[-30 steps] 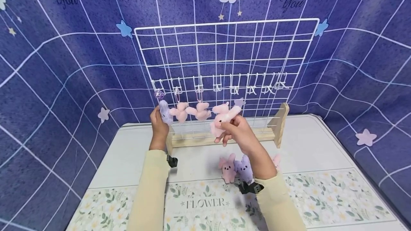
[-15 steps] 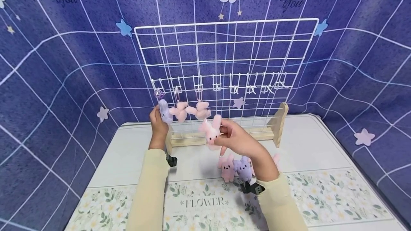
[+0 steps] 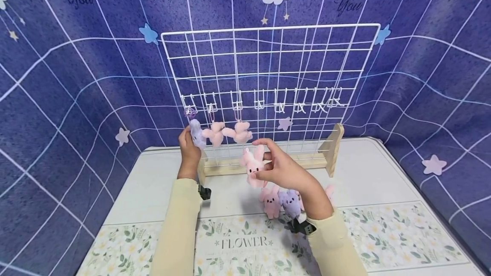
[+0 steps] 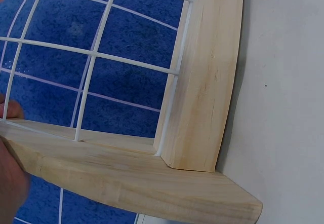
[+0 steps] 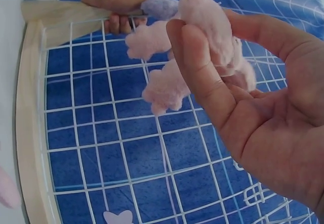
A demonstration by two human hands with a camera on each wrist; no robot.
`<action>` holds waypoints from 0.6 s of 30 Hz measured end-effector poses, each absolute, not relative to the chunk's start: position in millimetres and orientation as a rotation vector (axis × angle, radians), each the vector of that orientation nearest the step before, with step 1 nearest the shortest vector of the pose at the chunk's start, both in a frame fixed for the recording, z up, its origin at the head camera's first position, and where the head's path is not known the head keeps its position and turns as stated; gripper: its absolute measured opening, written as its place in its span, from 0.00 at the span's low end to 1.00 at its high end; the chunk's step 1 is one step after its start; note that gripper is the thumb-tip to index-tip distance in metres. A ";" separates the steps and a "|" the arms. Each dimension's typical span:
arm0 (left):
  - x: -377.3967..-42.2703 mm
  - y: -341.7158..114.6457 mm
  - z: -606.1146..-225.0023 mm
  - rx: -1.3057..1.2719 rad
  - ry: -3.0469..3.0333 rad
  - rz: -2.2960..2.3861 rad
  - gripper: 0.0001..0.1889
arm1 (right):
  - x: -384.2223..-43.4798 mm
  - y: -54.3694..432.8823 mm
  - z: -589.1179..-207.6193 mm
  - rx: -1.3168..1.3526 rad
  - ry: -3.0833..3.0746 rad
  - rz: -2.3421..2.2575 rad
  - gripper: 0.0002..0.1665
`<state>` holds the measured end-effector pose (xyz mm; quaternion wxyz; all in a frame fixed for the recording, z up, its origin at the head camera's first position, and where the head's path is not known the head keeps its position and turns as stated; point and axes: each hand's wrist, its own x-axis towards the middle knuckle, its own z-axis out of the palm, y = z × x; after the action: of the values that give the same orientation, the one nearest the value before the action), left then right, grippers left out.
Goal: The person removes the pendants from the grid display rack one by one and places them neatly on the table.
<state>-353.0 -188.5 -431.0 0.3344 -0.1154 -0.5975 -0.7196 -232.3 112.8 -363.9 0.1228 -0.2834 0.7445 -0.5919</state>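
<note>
My right hand [image 3: 287, 169] pinches a pink bunny plush charm [image 3: 253, 165] in front of the white wire grid rack, its face towards the head camera. In the right wrist view the thumb and fingers hold the same pink bunny [image 5: 207, 21]. My left hand [image 3: 189, 150] grips the rack's left wooden upright [image 4: 111, 176], fingers curled round it. Close by that hand hangs a purple plush [image 3: 197, 135] with a purple ring at its hook. Two pink plushes [image 3: 217, 134] hang beside it on bead chains.
Several white hooks [image 3: 280, 106] without plushes line the grid's right part. On the table stand a pink bunny [image 3: 271, 203] and a purple bunny [image 3: 291, 203]; more pink shows behind my right wrist. The rack's right wooden foot [image 3: 336, 148] stands on the white table.
My right hand has moved left and down from the grid with the pink bunny, which has turned more upright. My left hand has stayed in place.
</note>
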 end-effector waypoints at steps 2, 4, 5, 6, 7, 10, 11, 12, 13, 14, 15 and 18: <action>-350.5 -187.4 -428.1 -0.304 -1.561 -1.879 0.23 | -231.6 112.6 -362.6 -0.824 2.173 -1.723 0.44; -350.2 -187.2 -427.2 -0.300 -1.564 -1.873 0.23 | -231.8 112.1 -362.1 -0.827 2.155 -1.733 0.42; -350.3 -187.4 -427.1 -0.298 -1.564 -1.873 0.23 | -231.9 111.8 -362.0 -0.827 2.145 -1.738 0.41; -350.7 -187.5 -427.3 -0.293 -1.565 -1.874 0.22 | -231.9 111.5 -361.9 -0.824 2.133 -1.742 0.40; -351.2 -187.8 -427.7 -0.290 -1.570 -1.871 0.22 | -231.9 111.3 -361.9 -0.819 2.123 -1.747 0.39; -351.9 -188.4 -428.0 -0.281 -1.580 -1.863 0.22 | -231.0 111.2 -362.2 -0.804 2.103 -1.752 0.37; -351.9 -188.6 -428.0 -0.280 -1.584 -1.860 0.22 | -230.4 111.6 -362.2 -0.801 2.105 -1.750 0.35; -351.7 -188.7 -427.9 -0.277 -1.589 -1.855 0.22 | -229.8 112.1 -362.2 -0.799 2.106 -1.750 0.34; -351.4 -188.9 -427.7 -0.274 -1.593 -1.849 0.22 | -229.8 112.6 -362.7 -0.801 2.113 -1.747 0.32; -351.0 -189.0 -427.4 -0.272 -1.598 -1.841 0.22 | -229.8 113.2 -363.4 -0.806 2.126 -1.742 0.30; -350.5 -189.0 -427.3 -0.271 -1.600 -1.839 0.21 | -229.9 113.9 -364.0 -0.815 2.139 -1.737 0.28; -348.8 -188.7 -427.1 -0.269 -1.606 -1.826 0.21 | -230.5 115.3 -365.0 -0.831 2.177 -1.725 0.21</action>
<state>-348.8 -188.7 -427.1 0.3405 -0.1032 -0.6171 -0.7019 -230.5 115.3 -365.0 0.1208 -0.2846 0.7455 -0.5905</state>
